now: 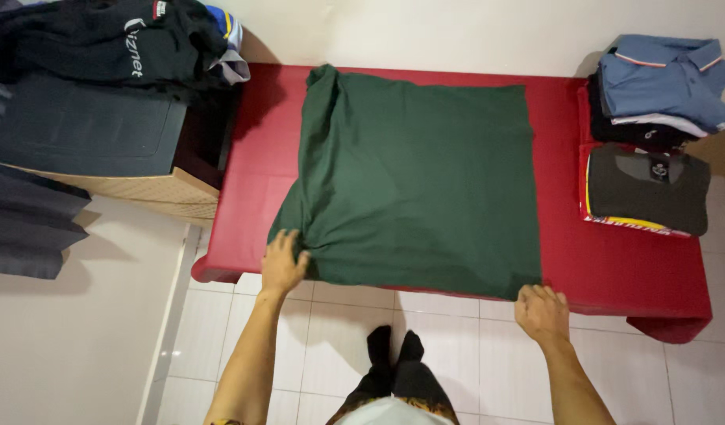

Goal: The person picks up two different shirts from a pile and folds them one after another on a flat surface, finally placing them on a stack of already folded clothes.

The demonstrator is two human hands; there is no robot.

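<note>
Head view
Feet: my dark socks stand on white floor tiles, closest below the camera, just short of the table's front edge.
Left hand: my left hand lies palm down at the near left corner of the green shirt; the fingers curl over the bunched cloth there and press on it. Whether cloth is pinched under the fingertips I cannot tell.
Left arm: bare forearm rising straight from the bottom of the frame, wrist at the table's front edge.
Right hand: my right hand sits at the near right corner of the shirt, knuckles up, fingers bent and close together, tips at the cloth's hem. The fingertips are hidden, so I cannot tell if they grip the hem or only touch it.
Right arm: bare forearm slanting in from lower right, wrist just off the table's edge.
Shirt: spread flat as a rough square on the red table, smooth on the right, creased and gathered along the left side up to the far left corner.
Right of table: folded clothes, a blue polo on top of dark ones, and a dark grey one nearer me.
Left of table: black clothes heaped on a dark box, well apart from the shirt.
</note>
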